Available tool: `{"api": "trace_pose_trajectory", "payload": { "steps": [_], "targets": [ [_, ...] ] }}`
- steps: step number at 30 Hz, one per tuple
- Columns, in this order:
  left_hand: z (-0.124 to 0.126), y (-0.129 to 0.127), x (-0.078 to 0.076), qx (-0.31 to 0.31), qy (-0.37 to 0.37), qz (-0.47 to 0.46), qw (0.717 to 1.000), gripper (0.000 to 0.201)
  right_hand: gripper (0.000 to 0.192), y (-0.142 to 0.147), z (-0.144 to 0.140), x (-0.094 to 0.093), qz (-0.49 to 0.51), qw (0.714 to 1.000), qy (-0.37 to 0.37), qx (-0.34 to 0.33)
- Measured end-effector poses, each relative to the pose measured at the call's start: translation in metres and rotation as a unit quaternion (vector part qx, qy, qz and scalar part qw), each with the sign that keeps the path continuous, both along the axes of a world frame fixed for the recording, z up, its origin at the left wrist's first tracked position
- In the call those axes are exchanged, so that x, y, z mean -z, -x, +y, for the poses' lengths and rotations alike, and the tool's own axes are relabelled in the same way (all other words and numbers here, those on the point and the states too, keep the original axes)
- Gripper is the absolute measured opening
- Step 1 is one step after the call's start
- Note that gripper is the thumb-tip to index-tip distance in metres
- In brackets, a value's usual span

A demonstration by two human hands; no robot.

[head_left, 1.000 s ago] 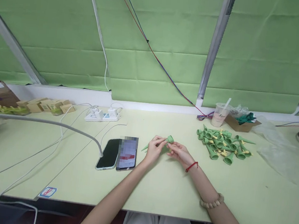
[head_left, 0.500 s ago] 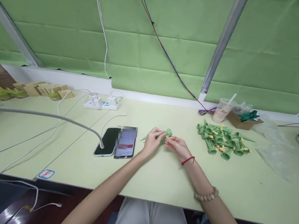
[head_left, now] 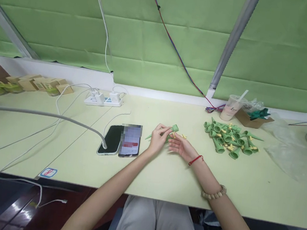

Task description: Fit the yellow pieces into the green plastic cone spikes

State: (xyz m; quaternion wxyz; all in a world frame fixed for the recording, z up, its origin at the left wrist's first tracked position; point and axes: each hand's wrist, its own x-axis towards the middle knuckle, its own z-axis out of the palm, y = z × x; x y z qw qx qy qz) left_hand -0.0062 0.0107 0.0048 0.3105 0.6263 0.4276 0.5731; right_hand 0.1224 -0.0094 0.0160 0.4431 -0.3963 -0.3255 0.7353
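At the centre of the frame a green cone spike (head_left: 168,132) is pinched in the fingers of the left hand (head_left: 157,140), wide end up and to the right. The right hand (head_left: 179,146) is held just beside it, fingers loosely spread, nothing visibly gripped; a small yellow piece (head_left: 184,136) lies near on the table (head_left: 162,182). Many cones, some fitted with yellow parts, are heaped in a pile (head_left: 229,139) at centre right, so much appears already assembled

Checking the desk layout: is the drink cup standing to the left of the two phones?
No, the drink cup stands far right of the phones, beside the cardboard box.
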Motion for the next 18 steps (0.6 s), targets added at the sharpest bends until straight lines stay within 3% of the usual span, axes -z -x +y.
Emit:
{"api": "trace_pose_trajectory", "payload": {
  "steps": [3, 5, 8, 10, 12, 15, 18],
  "targets": [
    [-0.002, 0.000, 0.000, 0.026, 0.000, 0.001, 1.000, 0.019, 0.016, 0.001, 0.000, 0.004, -0.013, 0.999, -0.014, 0.027],
    [-0.004, -0.001, -0.001, 0.024, -0.004, 0.014, 1.000, 0.019, 0.021, 0.004, -0.001, 0.009, -0.092, 0.988, -0.087, 0.088],
    [-0.007, -0.002, -0.004, 0.007, -0.003, 0.035, 0.999, 0.018, 0.025, 0.007, -0.002, 0.014, -0.241, 0.918, -0.246, 0.195],
    [-0.009, -0.003, -0.006, 0.003, 0.004, 0.026, 1.000, 0.017, 0.023, 0.008, -0.003, 0.014, -0.271, 0.894, -0.285, 0.215],
    [-0.008, -0.003, -0.007, 0.004, 0.017, -0.007, 1.000, 0.017, 0.022, 0.007, -0.002, 0.011, -0.233, 0.930, -0.224, 0.172],
    [-0.005, -0.001, -0.008, 0.016, 0.041, -0.067, 0.997, 0.017, 0.025, 0.003, -0.001, 0.003, -0.104, 0.990, -0.080, 0.058],
    [-0.001, 0.001, -0.008, 0.055, 0.064, -0.105, 0.991, 0.018, 0.019, -0.001, 0.000, -0.002, 0.010, 1.000, -0.025, 0.004]
  ]
}}
